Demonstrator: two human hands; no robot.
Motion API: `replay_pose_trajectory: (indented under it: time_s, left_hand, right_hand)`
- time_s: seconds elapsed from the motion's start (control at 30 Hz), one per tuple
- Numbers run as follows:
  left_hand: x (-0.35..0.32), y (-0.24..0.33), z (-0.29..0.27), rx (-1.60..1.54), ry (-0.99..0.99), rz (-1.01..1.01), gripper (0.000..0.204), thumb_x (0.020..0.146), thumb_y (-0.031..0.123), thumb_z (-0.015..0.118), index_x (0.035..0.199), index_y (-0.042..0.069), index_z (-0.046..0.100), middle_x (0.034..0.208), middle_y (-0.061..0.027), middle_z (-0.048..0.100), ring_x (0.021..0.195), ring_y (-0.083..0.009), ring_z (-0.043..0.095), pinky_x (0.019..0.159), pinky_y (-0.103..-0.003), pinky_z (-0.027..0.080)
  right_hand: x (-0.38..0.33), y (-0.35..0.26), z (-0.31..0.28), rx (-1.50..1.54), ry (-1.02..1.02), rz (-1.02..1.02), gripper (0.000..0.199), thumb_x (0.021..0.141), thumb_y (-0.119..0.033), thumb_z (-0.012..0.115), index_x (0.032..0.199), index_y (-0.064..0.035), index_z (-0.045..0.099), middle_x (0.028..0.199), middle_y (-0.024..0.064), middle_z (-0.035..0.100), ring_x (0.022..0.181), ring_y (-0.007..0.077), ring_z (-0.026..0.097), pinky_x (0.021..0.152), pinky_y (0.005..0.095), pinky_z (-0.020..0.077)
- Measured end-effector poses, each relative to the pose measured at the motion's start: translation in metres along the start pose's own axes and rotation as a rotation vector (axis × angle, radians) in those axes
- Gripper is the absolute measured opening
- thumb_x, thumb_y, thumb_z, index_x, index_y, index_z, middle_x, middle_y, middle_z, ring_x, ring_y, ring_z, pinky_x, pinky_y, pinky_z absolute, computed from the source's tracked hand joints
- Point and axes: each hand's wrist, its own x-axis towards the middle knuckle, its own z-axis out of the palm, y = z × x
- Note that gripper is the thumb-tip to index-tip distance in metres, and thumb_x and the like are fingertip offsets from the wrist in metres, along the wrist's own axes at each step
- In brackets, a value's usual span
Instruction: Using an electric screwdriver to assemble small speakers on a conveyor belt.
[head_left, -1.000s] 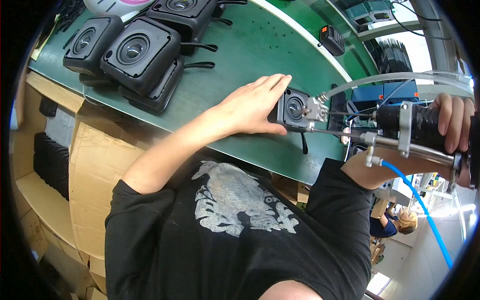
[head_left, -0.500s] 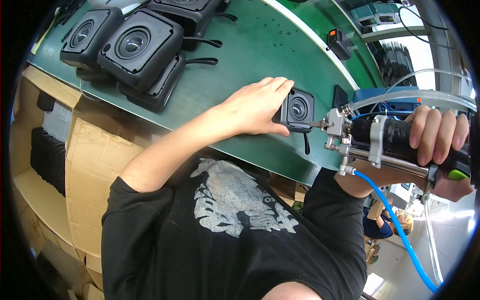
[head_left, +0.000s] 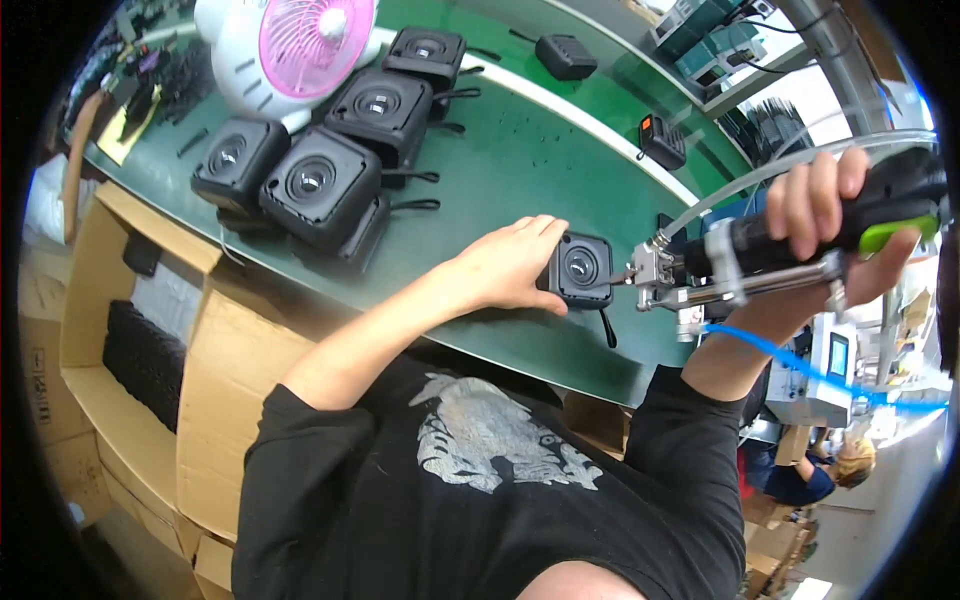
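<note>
A small black square speaker (head_left: 582, 267) lies on the green bench, its round cone facing up and a wrist strap hanging from its near side. Fingers and thumb of my left hand (head_left: 512, 268) are closed on its left side. My right hand (head_left: 822, 205) grips a black screwdriver (head_left: 742, 243) with a metal feed head (head_left: 656, 276) and hoses attached. Its thin tip reaches over the lower right part of the speaker; whether it touches a screw I cannot tell.
Several similar speakers (head_left: 312, 180) stand stacked at the left, beside a white and pink fan (head_left: 313, 45). Two more black units (head_left: 660, 142) lie beyond the white rail. An open cardboard box (head_left: 235, 400) stands at the left front. A blue hose (head_left: 765, 345) hangs below the screwdriver.
The view has shifted, bringing the fan into sight. The screwdriver's tip has moved from the speaker's lower left to its lower right. My left hand still grips the speaker.
</note>
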Motion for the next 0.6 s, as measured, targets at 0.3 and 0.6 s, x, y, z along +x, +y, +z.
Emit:
replay_pose_trajectory:
  time_s: [0.3,0.6]
  left_hand:
    - [0.043,0.036,0.024,0.422,-0.246,0.012,0.109,0.062,0.045,0.085,0.141,-0.012,0.035,0.130,-0.0294,0.049,0.122,-0.0419,0.049,0.109,-0.044,0.037]
    - [0.182,-0.023,-0.008,0.071,0.152,0.090,0.095,0.062,0.029,0.086,0.138,-0.005,0.041,0.114,-0.0235,0.062,0.111,-0.0316,0.059,0.097,-0.044,0.047]
  right_hand:
    - [-0.001,0.004,-0.027,-0.476,0.486,0.014,0.040,0.091,-0.041,0.067,0.090,-0.0020,0.059,0.063,0.0031,0.055,0.047,0.0112,0.052,0.045,0.0244,0.0400]
    - [-0.027,0.012,-0.047,-0.574,0.518,-0.080,0.030,0.086,-0.024,0.074,0.095,0.0022,0.063,0.071,0.0050,0.062,0.053,0.0110,0.056,0.049,0.0233,0.0425]
